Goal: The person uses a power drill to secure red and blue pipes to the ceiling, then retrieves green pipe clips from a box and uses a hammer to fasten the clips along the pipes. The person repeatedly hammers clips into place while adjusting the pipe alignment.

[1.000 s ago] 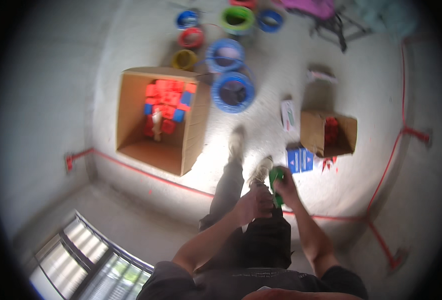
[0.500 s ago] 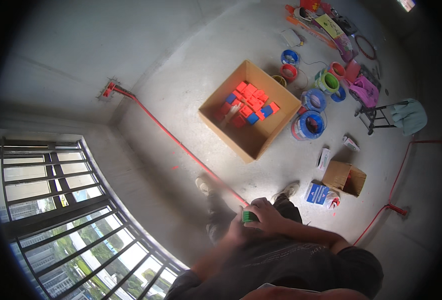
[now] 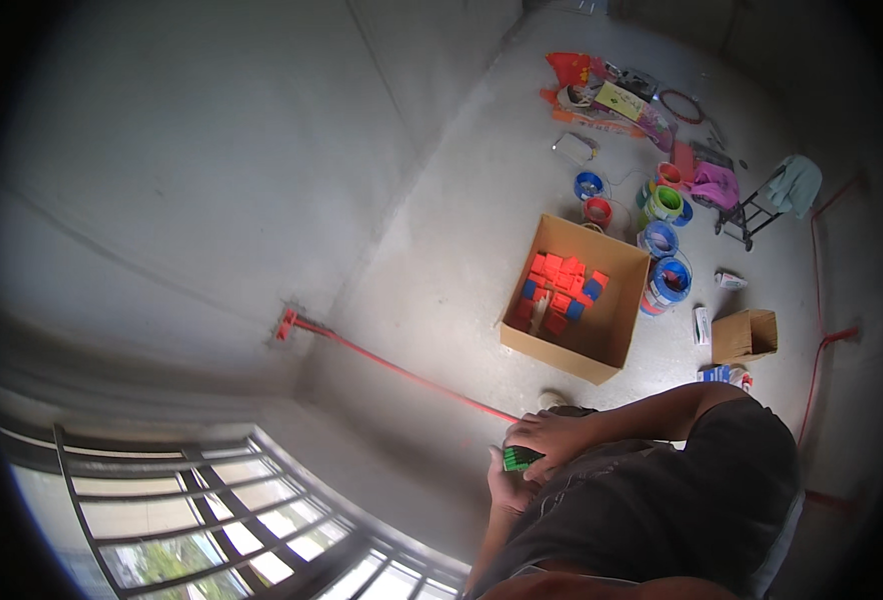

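Seen from above, a large open cardboard box sits on a grey concrete floor, holding a jumble of red and blue blocks with a pale object among them. On the wearer's side of the large box, apart from it, two bare hands meet around a small green ridged piece. The right hand comes over the top, its fingers curled around the piece and gripping it. The left hand is against the lower side, thumb raised beside the piece; its fingers are mostly hidden, so how tightly they close cannot be told. A pale shoe shows between the hands and the large box.

Just right of the large box stands a blue-rimmed bucket, with a green one farther beyond. Well to its right lies a smaller open cardboard box, near a slim white carton. Past these, a dark-framed stand carries a pale green cloth. Left of the large box, a red line crosses the floor; farther left and nearer the wearer is a barred window.
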### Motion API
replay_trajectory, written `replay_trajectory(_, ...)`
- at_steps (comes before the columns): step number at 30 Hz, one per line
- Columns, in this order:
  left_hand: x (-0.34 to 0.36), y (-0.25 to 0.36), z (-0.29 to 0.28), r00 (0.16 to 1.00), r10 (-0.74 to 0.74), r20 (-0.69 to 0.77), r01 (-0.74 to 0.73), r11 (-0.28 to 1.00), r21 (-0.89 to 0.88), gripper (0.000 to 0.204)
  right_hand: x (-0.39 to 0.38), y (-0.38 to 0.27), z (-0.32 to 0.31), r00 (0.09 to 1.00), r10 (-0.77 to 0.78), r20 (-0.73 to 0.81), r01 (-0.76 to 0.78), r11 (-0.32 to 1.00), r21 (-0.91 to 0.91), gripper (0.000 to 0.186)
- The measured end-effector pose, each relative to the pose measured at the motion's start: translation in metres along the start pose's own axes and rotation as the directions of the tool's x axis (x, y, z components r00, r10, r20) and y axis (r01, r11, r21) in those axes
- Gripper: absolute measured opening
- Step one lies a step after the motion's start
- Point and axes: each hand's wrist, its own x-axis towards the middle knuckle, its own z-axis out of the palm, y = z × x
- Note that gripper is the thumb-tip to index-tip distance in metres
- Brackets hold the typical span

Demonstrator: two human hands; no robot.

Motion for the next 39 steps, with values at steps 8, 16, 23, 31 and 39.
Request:
replay_trajectory(8,0.089,0.150,0.072,0.953,-0.025,-0.302,0.144,0.913,0.381,0.067,0.113,0.087,-0.094,0.988,-0.048,-0.144,0.088,0.955,0.285,0.058)
replay_trajectory(16,0.213,0.329,0.210,0.933,0.088,-0.349,0.091,0.880,0.466,0.072,0.291,0.183,-0.248,0.960,-0.159,-0.231,0.208,0.956,0.207,0.049)
replay_trajectory(23,0.350,0.463,0.332,0.968,-0.250,0.030,0.248,0.968,0.042,0.083,0.372,0.251,-0.450,0.977,0.126,-0.173,-0.045,0.911,0.410,0.045)
replay_trajectory(31,0.626,0.638,0.420,0.947,-0.076,-0.312,0.245,0.798,0.550,0.075,0.395,0.480,-0.614,0.537,0.700,-0.471,-0.319,0.685,0.655,0.039)
replay_trajectory(39,0.936,0.726,0.609,0.886,-0.242,-0.396,0.453,0.639,0.621,0.068,0.231,0.636,-0.532,-0.307,0.942,-0.132,-0.545,-0.060,0.836,0.022)
